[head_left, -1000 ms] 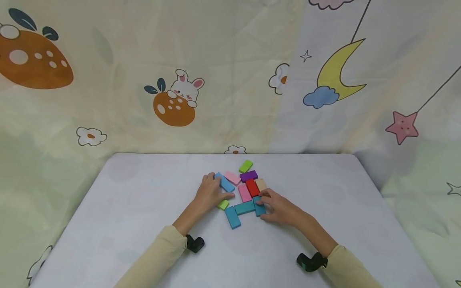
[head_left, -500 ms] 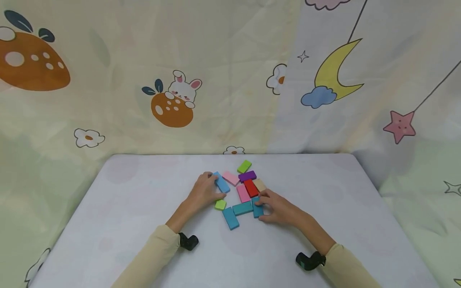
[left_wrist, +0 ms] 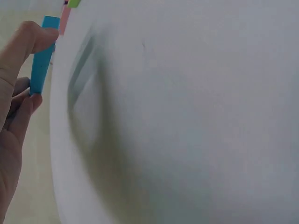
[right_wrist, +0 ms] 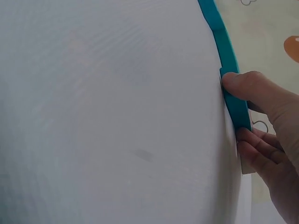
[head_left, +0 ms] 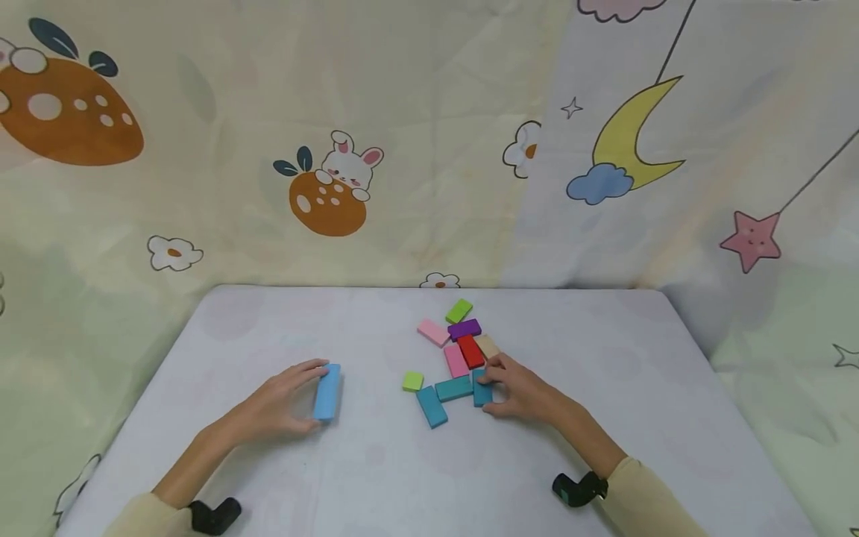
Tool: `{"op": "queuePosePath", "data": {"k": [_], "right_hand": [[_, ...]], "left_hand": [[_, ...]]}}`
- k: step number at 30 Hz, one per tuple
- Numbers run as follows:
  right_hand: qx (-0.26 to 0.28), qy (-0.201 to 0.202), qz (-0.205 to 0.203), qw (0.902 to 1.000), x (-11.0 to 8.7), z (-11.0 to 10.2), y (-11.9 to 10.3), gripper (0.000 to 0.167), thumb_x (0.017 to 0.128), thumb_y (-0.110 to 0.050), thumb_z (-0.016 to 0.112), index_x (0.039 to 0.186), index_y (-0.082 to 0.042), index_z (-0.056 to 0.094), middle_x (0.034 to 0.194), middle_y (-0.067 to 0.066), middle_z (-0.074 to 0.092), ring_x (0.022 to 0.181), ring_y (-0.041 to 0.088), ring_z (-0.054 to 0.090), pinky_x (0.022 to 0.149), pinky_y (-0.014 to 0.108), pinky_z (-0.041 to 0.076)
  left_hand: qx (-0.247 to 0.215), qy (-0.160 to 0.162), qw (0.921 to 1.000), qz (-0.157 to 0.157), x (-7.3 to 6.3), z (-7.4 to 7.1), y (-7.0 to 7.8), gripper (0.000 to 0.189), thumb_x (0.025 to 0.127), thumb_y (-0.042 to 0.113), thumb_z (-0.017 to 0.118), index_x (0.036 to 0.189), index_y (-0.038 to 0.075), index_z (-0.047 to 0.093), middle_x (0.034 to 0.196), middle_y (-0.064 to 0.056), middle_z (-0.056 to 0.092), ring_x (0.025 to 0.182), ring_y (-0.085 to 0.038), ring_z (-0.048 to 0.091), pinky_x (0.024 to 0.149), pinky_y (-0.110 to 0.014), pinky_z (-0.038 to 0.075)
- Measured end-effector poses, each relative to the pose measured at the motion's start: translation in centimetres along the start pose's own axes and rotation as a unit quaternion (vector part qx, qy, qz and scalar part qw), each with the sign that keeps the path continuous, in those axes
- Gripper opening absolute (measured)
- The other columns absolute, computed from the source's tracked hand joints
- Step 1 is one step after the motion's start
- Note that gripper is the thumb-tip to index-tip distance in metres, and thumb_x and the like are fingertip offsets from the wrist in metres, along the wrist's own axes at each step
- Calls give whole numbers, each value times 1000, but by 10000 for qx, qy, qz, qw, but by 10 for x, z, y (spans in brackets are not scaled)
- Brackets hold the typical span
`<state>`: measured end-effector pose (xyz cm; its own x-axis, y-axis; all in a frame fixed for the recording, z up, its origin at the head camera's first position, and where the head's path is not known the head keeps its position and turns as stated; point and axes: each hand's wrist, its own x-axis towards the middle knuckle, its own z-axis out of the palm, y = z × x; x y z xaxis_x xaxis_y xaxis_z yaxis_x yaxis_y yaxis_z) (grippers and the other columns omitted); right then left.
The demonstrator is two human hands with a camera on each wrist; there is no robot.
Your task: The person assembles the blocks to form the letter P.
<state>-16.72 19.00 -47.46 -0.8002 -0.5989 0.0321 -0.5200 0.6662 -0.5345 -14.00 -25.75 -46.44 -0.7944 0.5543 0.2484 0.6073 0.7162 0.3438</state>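
My left hand (head_left: 278, 403) pinches a light blue block (head_left: 326, 393) by its two ends, thumb at the near end and fingers at the far end. In the left wrist view the blue block (left_wrist: 43, 56) is held above the white surface, with its shadow apart from it. My right hand (head_left: 523, 386) holds a teal block (head_left: 482, 389) between thumb and fingers at the right end of a row. Beside it lie a second teal block (head_left: 454, 388) and a third teal block (head_left: 432, 406). In the right wrist view the thumb presses the teal block (right_wrist: 236, 107).
Beyond the teal row lie a pink block (head_left: 456, 361), a red block (head_left: 470, 350), a beige block (head_left: 486, 346), a purple block (head_left: 464, 329), another pink block (head_left: 432, 333) and a green block (head_left: 459, 310). A small green block (head_left: 412, 381) sits left on the white table (head_left: 376, 477).
My left hand has drawn the light blue block out of the cluster, to the left and nearer, and turned it more upright in view. The right hand stays at the teal block.
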Motion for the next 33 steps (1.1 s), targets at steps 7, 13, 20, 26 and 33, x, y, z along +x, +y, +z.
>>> {"op": "queuePosePath", "data": {"k": [7, 13, 20, 26, 33], "right_hand": [[-201, 135, 51, 9997, -5, -2, -2, 40, 77, -23, 82, 112, -10, 69, 112, 5, 56, 105, 18, 56, 86, 31, 59], [-146, 749, -25, 9971, -3, -18, -23, 41, 75, -20, 84, 112, -12, 69, 108, 3, 55, 101, 17, 55, 81, 33, 60], [-82, 385, -371, 9985, 35, -21, -63, 42, 80, -27, 79, 118, -13, 66, 114, 5, 54, 102, 20, 56, 81, 32, 58], [-171, -110, -520, 9984, 88, -7, -107, 42, 83, -32, 76, 120, -15, 64, 122, 4, 54, 106, 16, 56, 85, 25, 55], [-139, -534, -802, 9952, 148, 27, -154, 40, 85, -34, 74, 119, -15, 63, 121, 6, 54, 105, 14, 55, 86, 19, 51]], "left_hand": [[133, 314, 9993, 165, -63, -14, -12, 84, 56, 15, 87, 133, 6, 55, 136, -9, 56, 129, -7, 48, 101, 4, 22], [-102, 454, 9980, 421, -99, -15, -16, 90, 49, 9, 88, 133, 4, 55, 135, -10, 56, 135, 10, 34, 101, 4, 21], [-406, 320, 9985, 190, -112, -15, -22, 92, 52, 5, 87, 137, 6, 51, 138, -9, 53, 136, 11, 31, 100, 4, 21], [-456, 193, 9987, -72, -104, -16, -30, 90, 54, 1, 84, 138, 7, 50, 139, -12, 52, 135, 12, 32, 99, 5, 20], [-502, 126, 9985, -187, -95, -16, -40, 88, 57, 1, 82, 139, 6, 49, 140, -15, 51, 135, 15, 29, 100, 6, 18]]}}
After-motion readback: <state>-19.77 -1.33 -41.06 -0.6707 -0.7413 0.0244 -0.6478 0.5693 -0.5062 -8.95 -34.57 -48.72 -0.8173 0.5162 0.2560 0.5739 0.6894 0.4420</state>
